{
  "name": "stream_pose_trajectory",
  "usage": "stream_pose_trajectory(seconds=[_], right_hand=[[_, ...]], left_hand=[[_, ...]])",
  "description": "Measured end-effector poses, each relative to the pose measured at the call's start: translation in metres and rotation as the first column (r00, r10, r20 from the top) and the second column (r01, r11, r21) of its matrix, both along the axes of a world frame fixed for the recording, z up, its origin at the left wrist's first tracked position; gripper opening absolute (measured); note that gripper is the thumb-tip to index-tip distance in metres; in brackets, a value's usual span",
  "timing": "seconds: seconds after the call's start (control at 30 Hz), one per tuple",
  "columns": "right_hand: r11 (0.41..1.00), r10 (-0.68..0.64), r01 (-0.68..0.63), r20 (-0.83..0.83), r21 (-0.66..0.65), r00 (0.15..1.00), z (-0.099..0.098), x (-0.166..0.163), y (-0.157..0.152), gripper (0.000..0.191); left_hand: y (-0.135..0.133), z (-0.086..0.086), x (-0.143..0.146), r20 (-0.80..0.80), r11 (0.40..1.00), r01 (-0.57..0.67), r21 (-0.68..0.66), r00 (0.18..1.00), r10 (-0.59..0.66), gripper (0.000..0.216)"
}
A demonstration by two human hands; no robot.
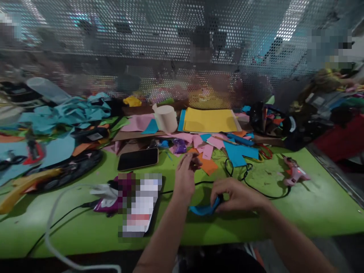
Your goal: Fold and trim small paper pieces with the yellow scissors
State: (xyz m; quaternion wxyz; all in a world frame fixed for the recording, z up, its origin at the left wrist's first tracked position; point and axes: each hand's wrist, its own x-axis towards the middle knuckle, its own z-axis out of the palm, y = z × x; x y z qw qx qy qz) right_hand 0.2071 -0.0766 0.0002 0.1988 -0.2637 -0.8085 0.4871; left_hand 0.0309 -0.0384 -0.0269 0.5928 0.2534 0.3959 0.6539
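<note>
My right hand (237, 195) rests low on the green table (313, 204), its fingers curled and pinched on a curved strip of blue paper (203, 209). My left hand (186, 174) is raised just left of it, fingers bunched together above the strip's far end; I cannot make out anything in them. An orange paper scrap (209, 165) lies right behind the left hand. A black cable (256, 189) runs behind both hands to a pink glue gun (295, 174) at the right.
A dark phone (138, 159) lies face up left of centre. Yellow paper sheets (209, 120), a white tape roll (167, 118), pink and blue scraps and red-handled scissors (265, 151) crowd the back. A perforated metal screen (182, 45) closes off the far side.
</note>
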Motion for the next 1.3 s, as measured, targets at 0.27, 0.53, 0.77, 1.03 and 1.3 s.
stream_pose_trajectory(seconds=[0.27, 0.53, 0.77, 1.03, 1.3], right_hand=[[0.993, 0.015, -0.031, -0.14, -0.113, 0.99, 0.0, 0.003, 0.002, 0.022], [0.88, -0.452, 0.329, -0.39, -0.344, 0.802, 0.004, 0.001, 0.005, 0.03], [0.617, -0.786, 0.696, -0.33, -0.368, 0.522, -0.008, -0.001, 0.016, 0.032], [0.754, -0.592, 0.625, -0.203, 0.203, 0.78, -0.014, -0.005, 0.009, 0.004], [0.755, -0.593, 0.591, -0.089, 0.284, 0.801, -0.017, 0.001, 0.007, 0.01]], left_hand=[[0.002, -0.002, 0.0, -0.066, 0.994, 0.111, 0.004, 0.992, -0.111, 0.025], [-0.002, 0.006, 0.001, -0.111, 0.948, 0.318, -0.029, 0.941, -0.319, 0.036], [-0.008, 0.008, 0.005, -0.134, 0.91, 0.414, 0.028, 0.904, -0.407, 0.05], [-0.016, 0.004, 0.009, -0.264, 0.864, 0.5, -0.062, 0.826, -0.497, 0.045], [-0.016, 0.001, 0.016, -0.235, 0.909, 0.417, 0.008, 0.884, -0.404, 0.036]])
